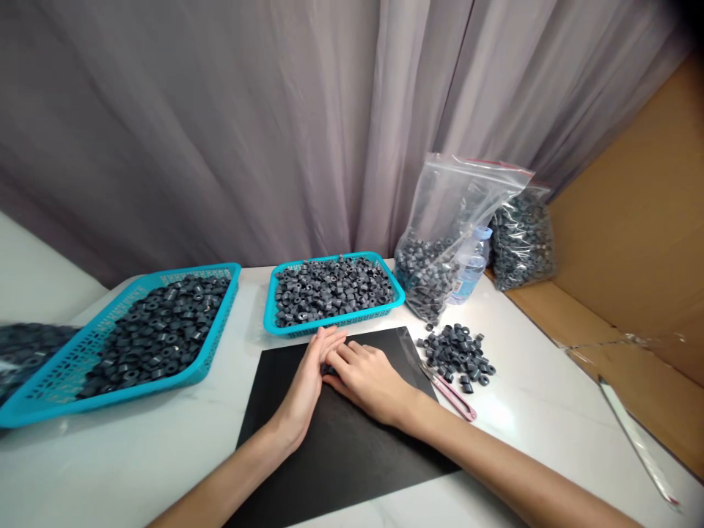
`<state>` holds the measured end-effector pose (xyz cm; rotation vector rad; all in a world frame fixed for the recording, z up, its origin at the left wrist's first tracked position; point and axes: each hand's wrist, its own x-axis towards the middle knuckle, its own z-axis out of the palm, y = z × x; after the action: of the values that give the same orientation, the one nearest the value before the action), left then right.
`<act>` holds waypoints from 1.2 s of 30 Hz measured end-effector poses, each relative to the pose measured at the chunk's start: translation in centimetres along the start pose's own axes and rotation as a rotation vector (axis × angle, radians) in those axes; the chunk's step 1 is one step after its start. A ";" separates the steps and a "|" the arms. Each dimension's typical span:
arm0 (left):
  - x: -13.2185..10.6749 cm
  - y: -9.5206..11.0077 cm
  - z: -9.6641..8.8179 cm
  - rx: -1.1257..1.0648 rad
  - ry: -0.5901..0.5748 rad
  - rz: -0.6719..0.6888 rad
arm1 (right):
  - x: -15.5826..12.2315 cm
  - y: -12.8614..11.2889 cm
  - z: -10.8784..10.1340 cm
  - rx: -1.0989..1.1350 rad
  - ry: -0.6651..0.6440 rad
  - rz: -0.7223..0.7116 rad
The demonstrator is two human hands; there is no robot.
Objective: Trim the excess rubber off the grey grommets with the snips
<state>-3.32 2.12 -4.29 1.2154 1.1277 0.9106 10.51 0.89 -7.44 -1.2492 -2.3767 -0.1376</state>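
Observation:
My left hand (309, 378) stands on its edge over the black mat (341, 455), fingers straight and together. Beside it, my right hand (367, 378) is curled, its fingertips meeting the left palm. Between the two palms a bit of the dark grey plastic rings (328, 370) shows; the hands hide most of them. To the right of my right hand lie pink-handled thread snips (454, 396), by the mat's edge. Just past them a loose pile of dark grey plastic rings (459, 353) rests on the white table.
Behind the mat stands a blue basket (267, 323) of rings; a larger blue basket (220, 337) is at left. At back right are an open zip bag (429, 271) of rings, a water bottle (471, 268) and a full bag (522, 238). Cardboard (632, 183) borders the right side.

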 end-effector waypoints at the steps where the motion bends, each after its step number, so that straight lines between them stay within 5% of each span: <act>1: 0.0 -0.2 0.0 0.016 0.002 0.015 | 0.0 -0.1 -0.1 -0.001 -0.003 -0.004; 10: 0.0 -1.4 0.5 0.204 0.013 0.163 | 0.1 -0.5 -0.3 0.191 0.019 0.002; 15: 0.8 -1.2 -0.1 0.300 -0.005 0.210 | 0.2 0.9 -0.9 0.515 0.169 0.132; 23: 0.0 -0.8 1.5 0.790 -0.232 0.495 | 1.5 4.9 -4.5 1.065 0.478 0.496; 26: -0.4 -1.1 3.1 1.005 -0.275 0.624 | 1.6 5.2 -5.7 1.199 0.519 0.532; 32: 1.1 -2.9 3.9 1.372 -0.175 0.820 | 1.6 4.5 -6.8 1.267 0.581 0.550; 36: 2.2 -2.6 3.6 1.538 -0.182 0.976 | 2.5 5.0 -10.9 1.162 0.666 0.493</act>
<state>0.54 3.04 -7.29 3.2041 0.9810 0.4155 17.00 2.60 2.81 -0.9009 -1.1357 0.7474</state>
